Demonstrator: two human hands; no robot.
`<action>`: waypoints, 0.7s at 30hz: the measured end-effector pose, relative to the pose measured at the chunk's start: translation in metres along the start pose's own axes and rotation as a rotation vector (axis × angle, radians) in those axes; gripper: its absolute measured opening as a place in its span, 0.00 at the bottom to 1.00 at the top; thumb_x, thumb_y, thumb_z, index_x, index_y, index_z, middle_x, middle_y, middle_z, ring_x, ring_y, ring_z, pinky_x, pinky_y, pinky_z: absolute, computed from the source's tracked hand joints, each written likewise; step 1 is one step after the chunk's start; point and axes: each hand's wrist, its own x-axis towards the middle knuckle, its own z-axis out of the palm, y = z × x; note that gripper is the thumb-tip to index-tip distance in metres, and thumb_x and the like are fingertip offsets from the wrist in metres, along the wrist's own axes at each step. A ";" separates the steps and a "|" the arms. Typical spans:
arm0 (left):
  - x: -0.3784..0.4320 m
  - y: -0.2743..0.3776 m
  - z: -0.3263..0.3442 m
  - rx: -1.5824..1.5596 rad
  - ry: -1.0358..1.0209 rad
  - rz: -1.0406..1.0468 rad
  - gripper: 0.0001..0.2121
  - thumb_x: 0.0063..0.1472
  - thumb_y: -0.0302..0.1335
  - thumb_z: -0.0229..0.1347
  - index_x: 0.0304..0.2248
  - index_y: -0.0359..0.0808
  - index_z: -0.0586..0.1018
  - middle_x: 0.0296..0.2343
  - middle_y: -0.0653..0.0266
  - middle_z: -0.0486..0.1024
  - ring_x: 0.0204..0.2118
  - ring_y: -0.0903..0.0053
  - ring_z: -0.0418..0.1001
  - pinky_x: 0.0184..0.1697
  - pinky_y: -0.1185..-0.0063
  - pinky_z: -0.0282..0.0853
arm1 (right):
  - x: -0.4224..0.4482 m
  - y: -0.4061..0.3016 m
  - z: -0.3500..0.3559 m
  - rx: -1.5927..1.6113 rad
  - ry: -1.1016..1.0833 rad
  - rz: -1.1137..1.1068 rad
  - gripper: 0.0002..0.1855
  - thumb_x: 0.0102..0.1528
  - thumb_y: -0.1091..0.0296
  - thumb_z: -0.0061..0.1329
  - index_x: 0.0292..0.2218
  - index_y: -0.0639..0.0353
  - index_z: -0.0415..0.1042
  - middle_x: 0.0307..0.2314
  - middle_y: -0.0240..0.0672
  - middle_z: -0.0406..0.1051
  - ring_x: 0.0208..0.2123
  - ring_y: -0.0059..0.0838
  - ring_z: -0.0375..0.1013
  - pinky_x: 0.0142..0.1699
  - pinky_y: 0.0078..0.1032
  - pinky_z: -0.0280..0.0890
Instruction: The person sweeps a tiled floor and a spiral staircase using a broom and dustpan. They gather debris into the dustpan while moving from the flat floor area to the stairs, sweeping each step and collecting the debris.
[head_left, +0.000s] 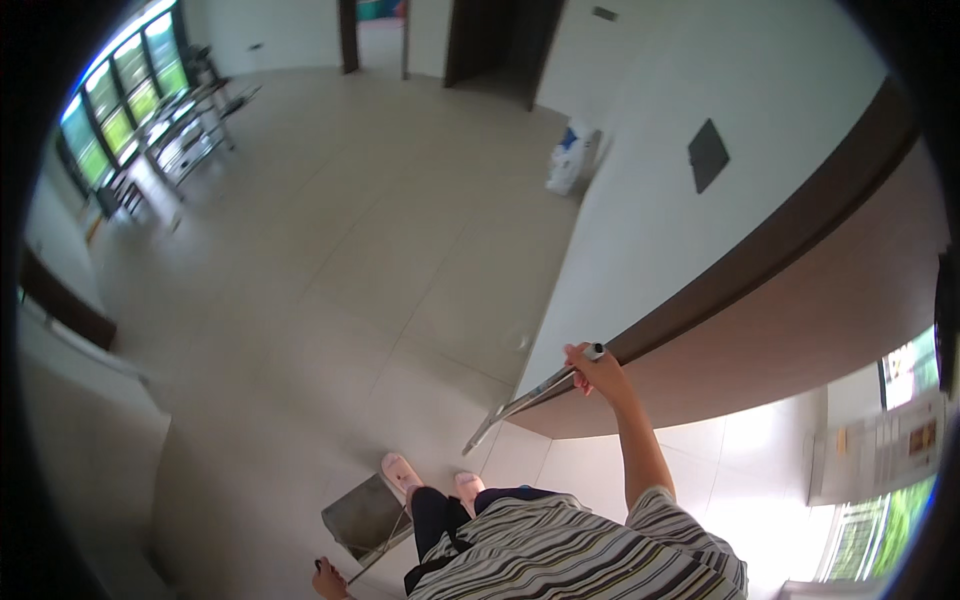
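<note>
My right hand (596, 371) is wrapped around the upper end of a silvery metal pole (525, 401). The pole slants down to the left, and its lower tip is near the floor in front of my feet. At the bottom edge, my left hand (328, 580) grips a thin handle with a dark end. That thin handle runs towards a grey dustpan (367, 516) on the floor, beside my foot in a pink slipper (400, 471). Part of the dustpan is hidden behind my leg.
A brown door or panel (750, 315) stands close on my right. White plastic bags (568, 161) lean against the wall ahead. A metal-framed table or rack (184, 127) stands by the windows at far left. Dark doorways (499, 45) open at the back.
</note>
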 end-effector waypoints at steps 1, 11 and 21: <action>0.023 0.014 0.010 -0.006 -0.016 0.065 0.17 0.52 0.35 0.50 0.12 0.36 0.63 0.06 0.69 0.57 0.05 0.84 0.51 0.07 0.83 0.44 | 0.026 -0.006 -0.012 -0.165 0.179 -0.177 0.22 0.45 0.48 0.47 0.24 0.63 0.65 0.21 0.40 0.68 0.23 0.25 0.67 0.27 0.21 0.61; 0.073 0.277 0.168 -0.007 -0.218 0.332 0.17 0.52 0.35 0.49 0.12 0.37 0.62 0.06 0.70 0.54 0.05 0.84 0.48 0.06 0.82 0.42 | 0.084 -0.205 -0.254 0.644 0.958 -0.785 0.27 0.46 0.65 0.47 0.43 0.62 0.49 0.17 0.33 0.60 0.11 0.19 0.58 0.14 0.17 0.54; 0.034 0.357 0.203 -0.030 -0.211 0.454 0.16 0.52 0.34 0.50 0.12 0.36 0.64 0.06 0.69 0.57 0.07 0.85 0.52 0.09 0.83 0.44 | 0.028 -0.224 -0.327 0.932 1.040 -0.808 0.12 0.44 0.69 0.49 0.23 0.64 0.58 0.15 0.32 0.56 0.10 0.19 0.55 0.15 0.18 0.52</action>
